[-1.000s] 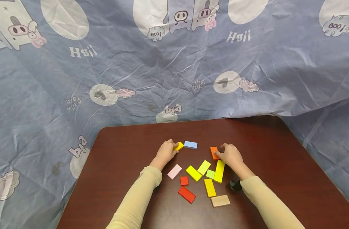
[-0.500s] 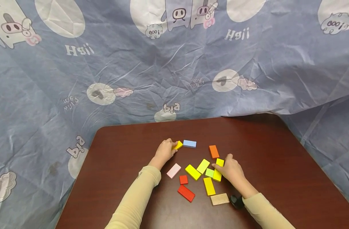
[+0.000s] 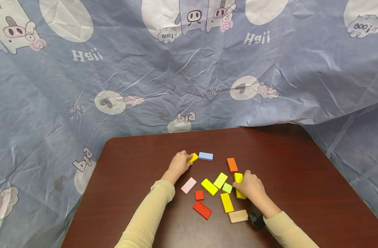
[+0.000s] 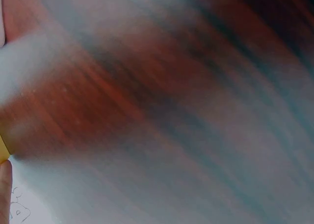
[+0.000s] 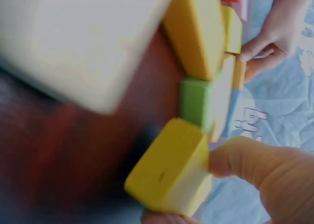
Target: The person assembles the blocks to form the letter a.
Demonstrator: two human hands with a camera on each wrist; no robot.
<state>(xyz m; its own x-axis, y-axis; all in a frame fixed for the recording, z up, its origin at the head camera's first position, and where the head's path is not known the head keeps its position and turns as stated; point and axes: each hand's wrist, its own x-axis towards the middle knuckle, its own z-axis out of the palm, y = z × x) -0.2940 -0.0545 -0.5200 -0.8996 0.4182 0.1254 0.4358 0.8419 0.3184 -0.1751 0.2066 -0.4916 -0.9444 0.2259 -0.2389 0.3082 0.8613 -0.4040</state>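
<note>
Yellow block (image 3: 194, 158) pinched by the left hand (image 3: 178, 165), just below the frame's centre.
The right hand (image 3: 252, 186), angled in from lower right, pinches a second yellow block (image 3: 238, 177) right of centre.

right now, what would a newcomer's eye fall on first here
Probably the crumpled blue sheet printed with cartoons, rising behind the dark brown wood-grained table. Next, the bright yellow oblong block pinched by the right hand, near the small green block. Then the left hand, farther out, holding a partly hidden yellow block beside the blue oblong block.
</note>
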